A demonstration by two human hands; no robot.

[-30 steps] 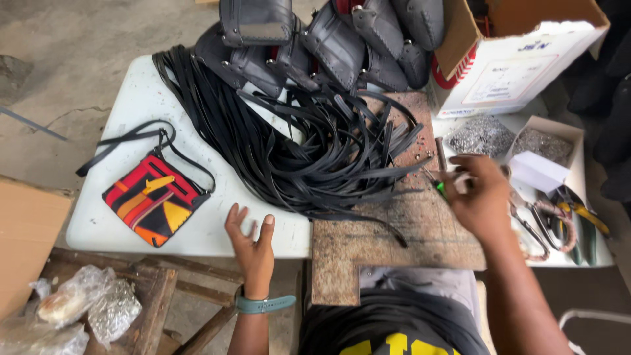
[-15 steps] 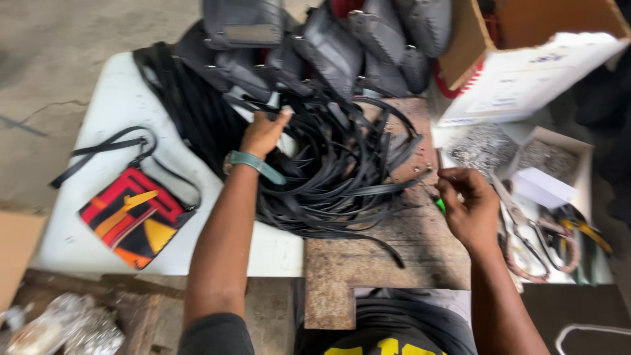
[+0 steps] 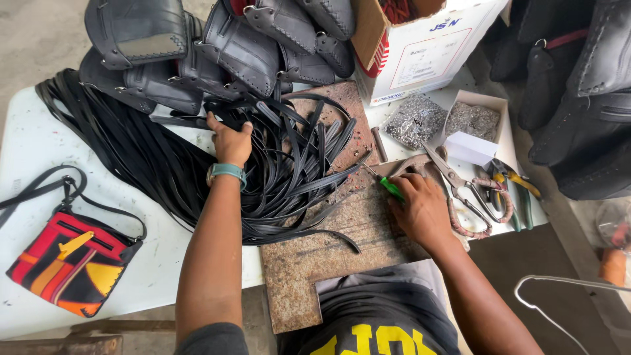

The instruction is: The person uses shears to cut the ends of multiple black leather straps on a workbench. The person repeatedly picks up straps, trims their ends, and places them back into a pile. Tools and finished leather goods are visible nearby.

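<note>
A white surface (image 3: 39,151) carries everything, with a worn brown cutting board (image 3: 342,243) laid over its near edge. Along the far side sits a heap of black leather bags (image 3: 197,46), and beside them a white cardboard box (image 3: 427,52). A big fan of black leather straps (image 3: 164,164) spreads from the surface's left part across onto the board. At the left lies a small red, orange and black patterned bag (image 3: 69,269).

The left hand (image 3: 229,138) (a teal band at its wrist) reaches into the straps, its fingers closed around a bunch of them near the bags. The right hand (image 3: 420,210) rests on the board's right edge, fingers curled shut on a green-handled tool (image 3: 388,186) whose metal tip points toward the straps. Scissors (image 3: 460,184) and pliers (image 3: 516,187) lie just beside that hand.
</note>
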